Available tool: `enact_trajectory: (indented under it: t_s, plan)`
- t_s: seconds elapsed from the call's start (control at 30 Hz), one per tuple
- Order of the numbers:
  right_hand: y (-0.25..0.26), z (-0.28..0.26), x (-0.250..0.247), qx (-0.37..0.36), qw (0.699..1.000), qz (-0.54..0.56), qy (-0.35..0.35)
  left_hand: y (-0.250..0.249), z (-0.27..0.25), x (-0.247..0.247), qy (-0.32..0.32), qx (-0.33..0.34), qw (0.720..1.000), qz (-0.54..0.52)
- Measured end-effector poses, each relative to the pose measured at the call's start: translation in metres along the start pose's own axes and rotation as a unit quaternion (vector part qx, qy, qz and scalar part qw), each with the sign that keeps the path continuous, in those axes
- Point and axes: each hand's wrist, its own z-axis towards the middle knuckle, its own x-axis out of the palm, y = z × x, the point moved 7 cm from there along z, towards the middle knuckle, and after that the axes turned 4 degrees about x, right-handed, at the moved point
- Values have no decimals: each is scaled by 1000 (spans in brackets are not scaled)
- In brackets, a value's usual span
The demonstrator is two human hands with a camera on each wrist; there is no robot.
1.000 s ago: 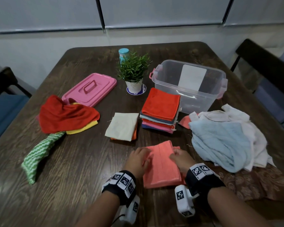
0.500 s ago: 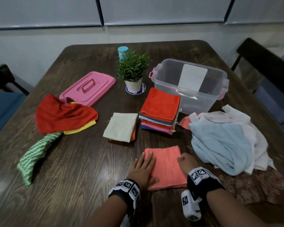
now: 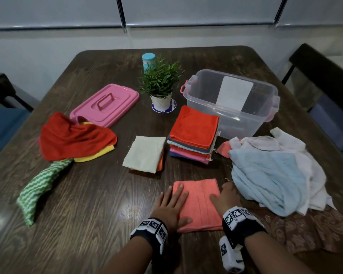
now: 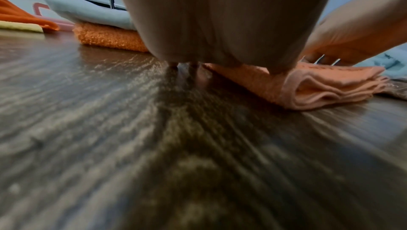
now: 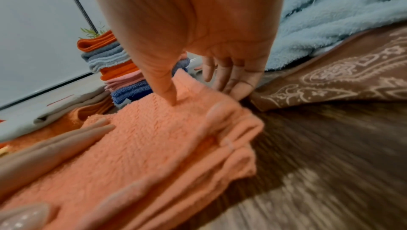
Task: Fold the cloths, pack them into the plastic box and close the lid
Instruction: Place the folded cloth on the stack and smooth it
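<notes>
On the dark wooden desk (image 3: 87, 204), at about 9 o'clock from the middle, a green striped cloth (image 3: 38, 188) lies stretched out, touching a loose heap of a red cloth (image 3: 73, 137) over a yellow cloth (image 3: 95, 156). At 11 o'clock the pink lid (image 3: 107, 103) lies flat, its near end touched by the red cloth. A folded cream cloth (image 3: 145, 153) sits near the middle on top of an orange cloth (image 3: 160, 164). At 12 o'clock stands a small potted plant (image 3: 160, 86) with a blue-capped bottle (image 3: 148, 59) behind it. Just right of the cream cloth is a stack of folded cloths (image 3: 193, 135) with a red one on top. Behind it, at 1 o'clock, the clear plastic box (image 3: 232, 103) stands open.

At 6 o'clock the folded salmon cloth (image 3: 198, 202) lies flat. The left hand (image 3: 169, 207) rests on its left edge, grip open, fingers straight and pressing down. The right hand (image 3: 225, 198) presses its right edge, thumb on top and fingers bent down along the side, grip loose and closed on nothing.

At 3 o'clock a light blue towel (image 3: 269, 175) is heaped with a white cloth (image 3: 309, 169), over a brown patterned cloth (image 3: 315, 232).
</notes>
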Motion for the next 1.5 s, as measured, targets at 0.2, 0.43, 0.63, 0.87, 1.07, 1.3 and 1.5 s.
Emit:
enact_trajectory:
  t_s: [0.2,0.43,0.63,0.87,1.07,1.3,1.5]
  plan:
    - [4,6,8,9,993,6,118,-3,1,1,3,7,1000,12]
    - [30,1,-5,-54,984,80,151,6,1,-19,-37,-23,997,-61]
    - [81,-23,-35,-176,967,114,145,47,-5,-61,-206,-173,900,-344]
    - [142,-55,-79,-316,916,198,148,38,-2,-78,-99,-145,725,-666]
    - [150,-36,-124,-261,895,330,149,61,-7,-140,-227,-33,660,-715]
    - [151,19,-129,-187,923,311,125,73,10,-223,-342,-17,765,-545]
    - [160,63,-140,-147,932,324,75,77,47,-254,-386,-55,780,-490]
